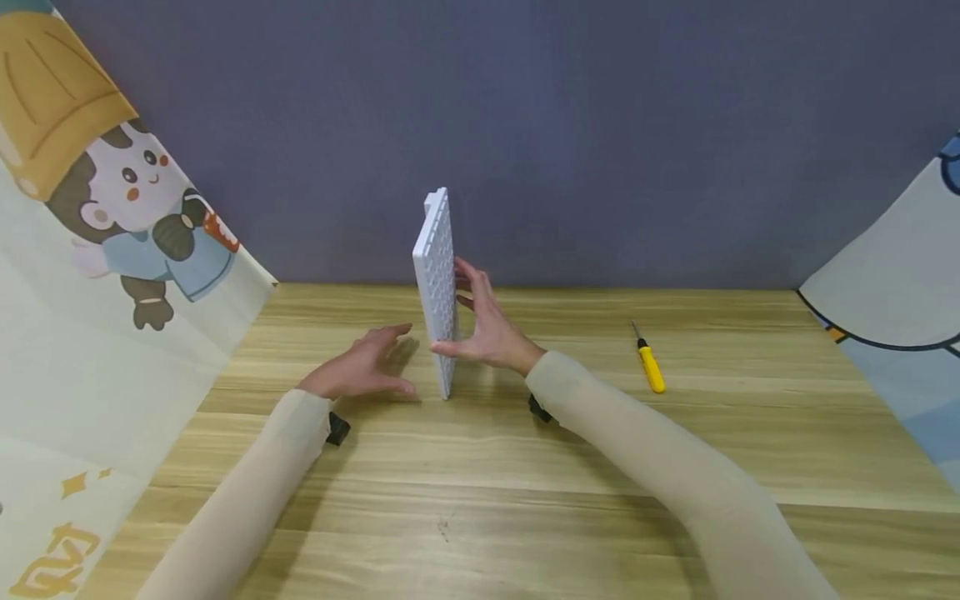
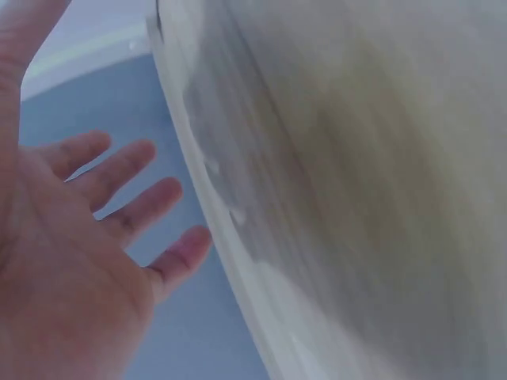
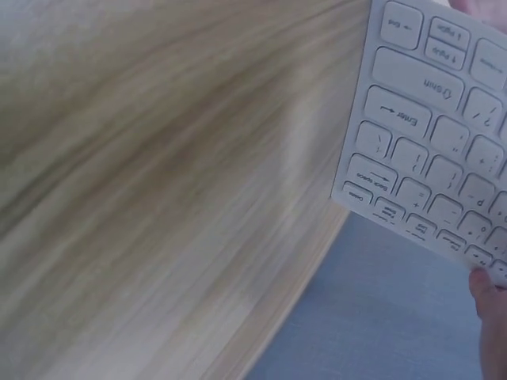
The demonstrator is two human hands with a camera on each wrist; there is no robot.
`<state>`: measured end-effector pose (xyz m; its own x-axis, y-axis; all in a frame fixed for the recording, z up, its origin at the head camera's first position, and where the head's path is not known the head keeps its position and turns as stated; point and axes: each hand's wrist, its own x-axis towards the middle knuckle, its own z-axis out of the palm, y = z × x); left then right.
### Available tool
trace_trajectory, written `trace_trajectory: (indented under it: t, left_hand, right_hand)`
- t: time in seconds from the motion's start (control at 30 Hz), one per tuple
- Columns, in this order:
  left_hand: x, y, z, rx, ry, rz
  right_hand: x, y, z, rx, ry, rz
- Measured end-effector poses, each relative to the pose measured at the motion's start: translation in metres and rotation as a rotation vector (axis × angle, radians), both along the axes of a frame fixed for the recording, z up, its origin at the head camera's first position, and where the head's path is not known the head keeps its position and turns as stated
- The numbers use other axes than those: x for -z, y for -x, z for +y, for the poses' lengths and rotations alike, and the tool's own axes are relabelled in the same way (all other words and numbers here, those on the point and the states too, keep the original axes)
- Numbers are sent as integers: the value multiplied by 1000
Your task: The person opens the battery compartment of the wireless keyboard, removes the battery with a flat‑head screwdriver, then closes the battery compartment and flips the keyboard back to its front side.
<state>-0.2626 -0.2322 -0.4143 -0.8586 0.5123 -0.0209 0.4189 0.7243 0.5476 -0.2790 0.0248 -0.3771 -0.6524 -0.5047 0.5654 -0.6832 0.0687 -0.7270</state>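
A white keyboard (image 1: pixel 437 287) stands on its short edge over the table, seen nearly edge-on in the head view. My right hand (image 1: pixel 491 329) grips it across its width, thumb at the near edge and fingers at the far edge. Its keys (image 3: pixel 416 111) face the right wrist camera. To the left of the keyboard is my left hand (image 1: pixel 363 367), fingers spread and apart from it. The left wrist view shows that palm (image 2: pixel 71 261) holding nothing.
A screwdriver (image 1: pixel 650 367) with a yellow handle lies on the wooden table (image 1: pixel 465 500) to the right. Behind the table rises a grey-blue backdrop (image 1: pixel 600 150). A cartoon-printed cloth (image 1: pixel 90 333) hangs on the left, another printed cloth (image 1: pixel 885 292) on the right.
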Motion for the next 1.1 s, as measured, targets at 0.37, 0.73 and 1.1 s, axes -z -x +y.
trace_trajectory:
  t: [0.37, 0.73, 1.1]
  left_hand:
    - [-1, 10, 32, 44, -55, -28]
    - [-1, 11, 41, 58, -29, -62]
    - [0, 11, 46, 74, 2, -85]
  right_hand:
    - [-15, -10, 8, -35, 11, -40]
    - [-31, -14, 14, -3, -10, -28]
    - [-53, -15, 19, 34, 58, 68]
